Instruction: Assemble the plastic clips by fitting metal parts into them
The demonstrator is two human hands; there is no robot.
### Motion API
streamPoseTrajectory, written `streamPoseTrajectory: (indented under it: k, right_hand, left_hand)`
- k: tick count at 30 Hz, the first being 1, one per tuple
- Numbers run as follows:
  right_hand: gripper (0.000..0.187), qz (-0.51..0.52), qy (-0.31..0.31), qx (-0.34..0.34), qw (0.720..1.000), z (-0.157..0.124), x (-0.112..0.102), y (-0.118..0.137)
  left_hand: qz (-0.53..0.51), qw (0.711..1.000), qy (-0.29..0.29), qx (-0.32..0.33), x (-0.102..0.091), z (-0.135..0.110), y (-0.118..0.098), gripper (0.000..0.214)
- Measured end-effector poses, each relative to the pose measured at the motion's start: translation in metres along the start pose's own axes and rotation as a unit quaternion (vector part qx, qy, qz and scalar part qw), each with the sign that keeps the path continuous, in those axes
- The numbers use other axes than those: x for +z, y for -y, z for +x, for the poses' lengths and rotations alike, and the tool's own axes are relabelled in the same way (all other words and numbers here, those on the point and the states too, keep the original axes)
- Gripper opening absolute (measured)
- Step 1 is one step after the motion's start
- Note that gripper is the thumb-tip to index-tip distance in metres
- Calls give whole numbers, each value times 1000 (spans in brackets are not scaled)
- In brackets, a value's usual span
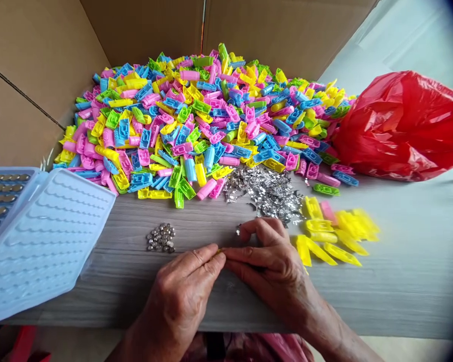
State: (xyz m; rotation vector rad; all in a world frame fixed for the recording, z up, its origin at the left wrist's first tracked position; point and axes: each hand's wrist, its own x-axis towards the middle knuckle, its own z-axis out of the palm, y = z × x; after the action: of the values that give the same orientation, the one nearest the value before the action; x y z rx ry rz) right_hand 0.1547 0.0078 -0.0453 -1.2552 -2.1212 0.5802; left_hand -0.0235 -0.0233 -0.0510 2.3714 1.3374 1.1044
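Note:
My left hand (181,286) and my right hand (268,266) meet at the fingertips in front of me. Both pinch a small yellow plastic piece (219,250), mostly hidden by my fingers. Just beyond my right hand lies a heap of crimped silver metal clips (264,191), and one small metal bit (238,230) sits beside my right fingers. Left of my hands is a little pile of metal button cells (160,238). Loose yellow plastic pieces (324,241) lie to the right of my right hand, blurred in the picture.
A large heap of pink, blue, green and yellow plastic pieces (196,115) fills the far side, backed by cardboard box walls (33,85). Pale blue blister trays (41,236) lie at the left, one holding button cells (0,201). A red plastic bag (403,125) sits at the right on the grey wood-grain table (400,266).

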Motion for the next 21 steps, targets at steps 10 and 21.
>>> streamPoseTrajectory:
  k: [10,21]
  right_hand:
    - [16,-20,-43,-48,998,-2,3,2]
    - [27,-133,27,-146,980,-12,-6,5]
  left_hand:
    - [58,990,90,87,-6,-9,8,29]
    - [87,984,104,113,-7,5,0,27]
